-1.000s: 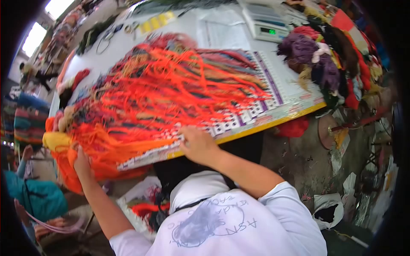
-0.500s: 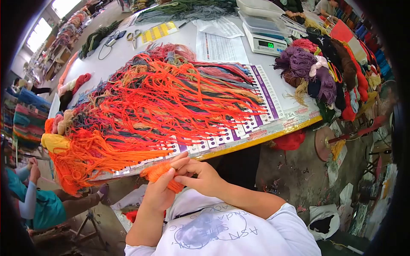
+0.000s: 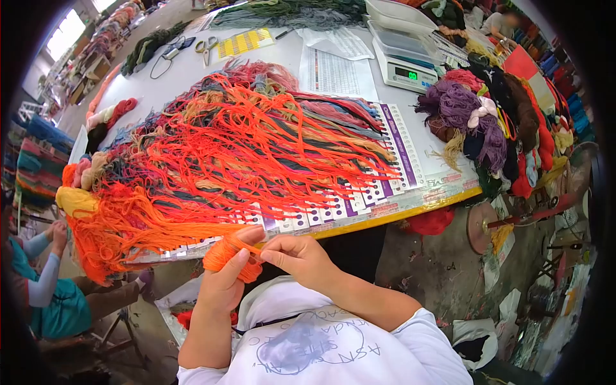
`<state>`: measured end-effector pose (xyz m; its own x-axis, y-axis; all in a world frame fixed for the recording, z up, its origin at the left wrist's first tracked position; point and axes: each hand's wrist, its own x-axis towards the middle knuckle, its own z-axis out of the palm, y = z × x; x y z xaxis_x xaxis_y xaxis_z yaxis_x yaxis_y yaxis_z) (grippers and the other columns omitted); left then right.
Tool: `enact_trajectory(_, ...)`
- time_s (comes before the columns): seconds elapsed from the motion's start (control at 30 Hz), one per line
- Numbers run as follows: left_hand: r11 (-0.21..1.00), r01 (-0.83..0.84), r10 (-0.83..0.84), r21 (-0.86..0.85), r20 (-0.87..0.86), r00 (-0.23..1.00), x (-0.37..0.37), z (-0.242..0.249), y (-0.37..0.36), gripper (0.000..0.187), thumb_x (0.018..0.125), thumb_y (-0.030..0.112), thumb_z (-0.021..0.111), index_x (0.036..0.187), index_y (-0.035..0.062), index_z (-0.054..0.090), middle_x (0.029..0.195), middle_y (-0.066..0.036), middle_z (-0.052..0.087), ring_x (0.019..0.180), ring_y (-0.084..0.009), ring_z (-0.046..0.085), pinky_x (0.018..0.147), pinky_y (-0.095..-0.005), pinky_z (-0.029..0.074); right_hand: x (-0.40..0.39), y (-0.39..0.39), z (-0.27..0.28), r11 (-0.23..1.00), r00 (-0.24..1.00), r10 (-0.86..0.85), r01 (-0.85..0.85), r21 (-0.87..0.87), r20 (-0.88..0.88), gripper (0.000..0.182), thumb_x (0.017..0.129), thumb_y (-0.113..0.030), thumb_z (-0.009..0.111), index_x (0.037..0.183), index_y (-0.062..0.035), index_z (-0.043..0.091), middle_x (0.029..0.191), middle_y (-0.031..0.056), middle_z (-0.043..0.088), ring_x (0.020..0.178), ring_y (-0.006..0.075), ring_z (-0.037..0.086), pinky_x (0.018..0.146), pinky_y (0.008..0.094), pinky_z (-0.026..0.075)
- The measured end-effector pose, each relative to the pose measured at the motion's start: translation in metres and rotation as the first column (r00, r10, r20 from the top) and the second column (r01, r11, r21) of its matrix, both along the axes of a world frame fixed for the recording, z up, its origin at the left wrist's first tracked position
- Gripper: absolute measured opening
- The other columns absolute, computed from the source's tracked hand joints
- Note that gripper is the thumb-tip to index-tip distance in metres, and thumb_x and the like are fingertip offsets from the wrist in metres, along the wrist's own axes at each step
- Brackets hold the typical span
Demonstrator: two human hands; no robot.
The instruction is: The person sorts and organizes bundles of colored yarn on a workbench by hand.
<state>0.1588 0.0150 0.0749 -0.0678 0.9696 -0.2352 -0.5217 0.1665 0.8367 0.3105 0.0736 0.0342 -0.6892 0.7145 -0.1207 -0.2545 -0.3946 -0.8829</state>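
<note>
A bundle of orange yarn is wrapped around the fingers of my left hand, whose thumb presses on it. Close on its right, my right hand pinches at the bundle's edge with thumb and fingertips; a thin orange strand seems to run between the hands. Both hands are just in front of the table's near edge. Beyond them lies a wide spread of red, orange and dark threads, their ends attached to white and purple punched cards. Loose orange thread hangs at the left corner.
Farther back are a digital scale, printed sheets, scissors and a yellow card. Coloured skeins crowd the right end. Another person sits at the left. A round metal wheel stands right of the table.
My right hand has drawn slightly away from the left, with its fingers now pinched. The orange bundle is turned and shows more fully on the left hand.
</note>
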Motion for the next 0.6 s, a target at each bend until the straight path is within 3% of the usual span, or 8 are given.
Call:
enact_trajectory(0.07, 0.999, -0.045, 0.046, 0.009, -0.170, 0.984, -0.007, -0.003, -0.003, 0.035, 0.085, 0.010, 0.060, 0.117, -0.0030, 0.055, 0.102, -0.009, 0.060, 0.090, -0.0132, 0.056, 0.077, -0.0251, 0.044, -0.001, 0.002, 0.003, 1.000, 1.000, 0.000, 0.000, 0.016, 0.002, 0.017, 0.089, -0.016, 0.060, 0.088, 0.0006, 0.065, 0.081, 0.0014, 0.060, 0.074, 0.0064, 0.051, 0.067, 0.0220, 0.042)
enact_trajectory(0.1, 0.999, -0.047, 0.047, 0.007, -0.170, 0.984, -0.007, -0.004, -0.005, 0.035, 0.085, 0.010, 0.060, 0.117, -0.0030, 0.055, 0.102, -0.009, 0.060, 0.090, -0.0132, 0.056, 0.077, -0.0251, 0.044, -0.001, 0.002, 0.004, 0.996, 0.998, 0.035, -0.039, 0.078, 0.049, 0.017, 0.089, -0.015, 0.059, 0.089, 0.0004, 0.064, 0.081, 0.0012, 0.060, 0.073, 0.0064, 0.050, 0.066, 0.0224, 0.041)
enact_trajectory(0.17, 0.997, -0.052, 0.065, 0.058, -0.264, 0.962, -0.007, -0.005, -0.007, 0.033, 0.082, 0.004, 0.063, 0.114, -0.0008, 0.057, 0.086, -0.003, 0.057, 0.076, -0.0085, 0.053, 0.066, -0.0205, 0.042, -0.003, -0.001, 0.002, 0.988, 0.993, 0.063, -0.076, 0.135, 0.099, 0.016, 0.090, -0.015, 0.058, 0.089, 0.0002, 0.064, 0.081, 0.0010, 0.060, 0.072, 0.0063, 0.050, 0.066, 0.0227, 0.041)
enact_trajectory(0.37, 0.997, -0.020, 0.045, 0.077, -0.335, 0.941, -0.012, -0.010, -0.008, 0.030, 0.083, 0.003, 0.062, 0.113, 0.0000, 0.058, 0.083, -0.003, 0.056, 0.074, -0.0093, 0.053, 0.065, -0.0209, 0.042, -0.006, -0.006, -0.012, 0.993, 0.989, 0.092, -0.100, 0.068, 0.114, 0.016, 0.090, -0.016, 0.058, 0.090, -0.0007, 0.063, 0.075, -0.0013, 0.057, 0.068, 0.0061, 0.048, 0.063, 0.0234, 0.041)
enact_trajectory(0.6, 0.999, -0.037, 0.040, 0.016, -0.229, 0.973, -0.010, -0.014, -0.003, 0.031, 0.082, 0.004, 0.063, 0.113, -0.0002, 0.057, 0.082, -0.003, 0.056, 0.072, -0.0088, 0.053, 0.060, -0.0202, 0.041, -0.003, -0.003, -0.010, 0.994, 0.987, 0.111, -0.109, -0.028, 0.117, 0.017, 0.089, -0.018, 0.060, 0.092, -0.0013, 0.063, 0.074, -0.0024, 0.056, 0.068, 0.0053, 0.047, 0.062, 0.0228, 0.040)
